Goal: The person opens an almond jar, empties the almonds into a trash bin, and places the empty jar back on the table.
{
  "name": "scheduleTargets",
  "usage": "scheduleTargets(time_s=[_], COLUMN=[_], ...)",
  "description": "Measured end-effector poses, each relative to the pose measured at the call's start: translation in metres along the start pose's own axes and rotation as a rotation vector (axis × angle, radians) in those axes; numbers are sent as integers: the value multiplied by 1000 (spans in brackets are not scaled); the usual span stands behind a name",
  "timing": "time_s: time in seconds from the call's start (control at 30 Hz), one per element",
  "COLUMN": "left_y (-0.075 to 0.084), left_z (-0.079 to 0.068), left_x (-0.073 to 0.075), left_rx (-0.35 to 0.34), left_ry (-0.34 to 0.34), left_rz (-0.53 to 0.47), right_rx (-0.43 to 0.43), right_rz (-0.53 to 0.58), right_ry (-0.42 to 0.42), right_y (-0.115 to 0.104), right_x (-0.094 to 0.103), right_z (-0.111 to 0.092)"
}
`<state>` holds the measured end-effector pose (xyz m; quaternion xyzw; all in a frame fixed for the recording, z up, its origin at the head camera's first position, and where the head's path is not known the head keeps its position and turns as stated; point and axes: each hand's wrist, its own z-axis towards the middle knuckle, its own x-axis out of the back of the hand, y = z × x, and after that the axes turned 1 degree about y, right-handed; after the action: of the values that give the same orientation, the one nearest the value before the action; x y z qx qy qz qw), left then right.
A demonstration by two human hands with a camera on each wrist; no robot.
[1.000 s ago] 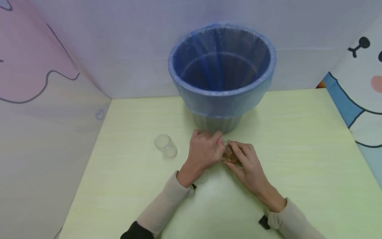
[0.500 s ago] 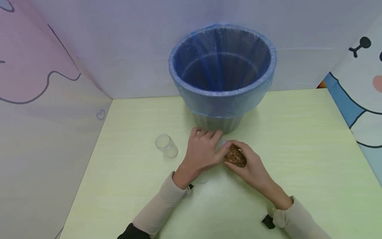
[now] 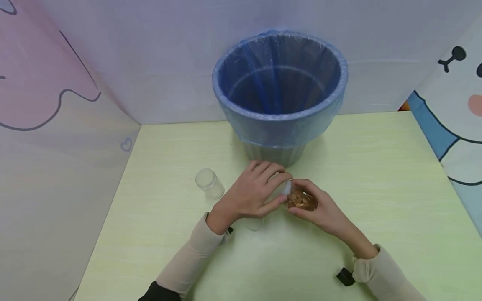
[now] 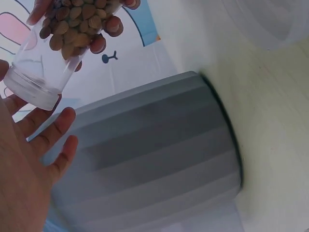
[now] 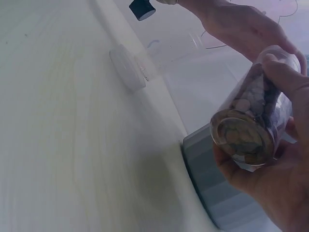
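Note:
A clear jar (image 3: 301, 200) of brown, flat, bean-like pieces is held tilted above the table. My right hand (image 3: 324, 211) grips its body, fingers and thumb round the sides; the jar's base (image 5: 244, 140) faces the right wrist camera. At the other end is a translucent whitish lid (image 4: 34, 89). My left hand (image 3: 250, 190) holds this lid between thumb and forefinger, while the other fingers spread loosely. Below my left hand a clear round lid (image 3: 256, 224) lies on the table, partly covered in the head view. An open clear jar (image 3: 209, 184) stands to the left.
A grey bin (image 3: 273, 154) with a blue liner (image 3: 280, 118) stands just beyond my hands at the back of the pale table (image 3: 391, 188). Printed cloth walls (image 3: 169, 62) border the back and sides. A small black block (image 3: 345, 276) is by my right sleeve.
My left hand has turned on the lid, its fingers now spread further. The jar and my right hand have shifted slightly right, and more of the brown contents shows.

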<state>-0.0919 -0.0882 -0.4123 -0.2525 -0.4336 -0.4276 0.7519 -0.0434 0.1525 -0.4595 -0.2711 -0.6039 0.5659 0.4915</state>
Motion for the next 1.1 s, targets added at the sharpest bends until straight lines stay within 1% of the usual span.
scheduleTargets(time_s=[0.13, 0.3, 0.43, 0.5, 0.53, 0.6, 0.67, 0.73, 0.8, 0.83, 0.9, 1.0, 1.1], left_y=[-1, 0, 0, 0, 0, 2, 4, 6, 7, 8, 8, 7, 6], left_z=[-1, -2, -3, -4, -5, -6, -8, -11, -13, -14, -15, -18, -20], left_x=[0, -3, -4, -3, -2, 0, 3, 6, 8, 8, 10, 10, 10], left_rx=[-4, 40, 75, 96, 109, 136, 156, 161, 151, 146, 143, 151, 161], left_ry=[6, 28, 42, 25, 7, -40, -85, -118, -132, -133, -127, -112, -102], left_rz=[-3, 22, 52, 51, 36, -36, -164, -300, -389, -414, -427, -425, -418], right_rx=[11, 45, 105, 149, 167, 195, 209, 211, 204, 198, 181, 156, 151], right_rz=[-20, -105, -192, -227, -241, -265, -290, -308, -314, -312, -304, -290, -293], right_ry=[11, 51, 90, 107, 114, 125, 134, 140, 149, 152, 157, 156, 151], right_y=[1, 1, 0, 0, 1, 1, 2, 3, 3, 3, 4, 4, 4], right_x=[1, -2, -4, -4, -4, -4, -4, -3, -1, 0, 0, 1, 0], right_z=[0, 0, 0, 1, 1, 2, 2, 2, 2, 2, 1, 1, 0])
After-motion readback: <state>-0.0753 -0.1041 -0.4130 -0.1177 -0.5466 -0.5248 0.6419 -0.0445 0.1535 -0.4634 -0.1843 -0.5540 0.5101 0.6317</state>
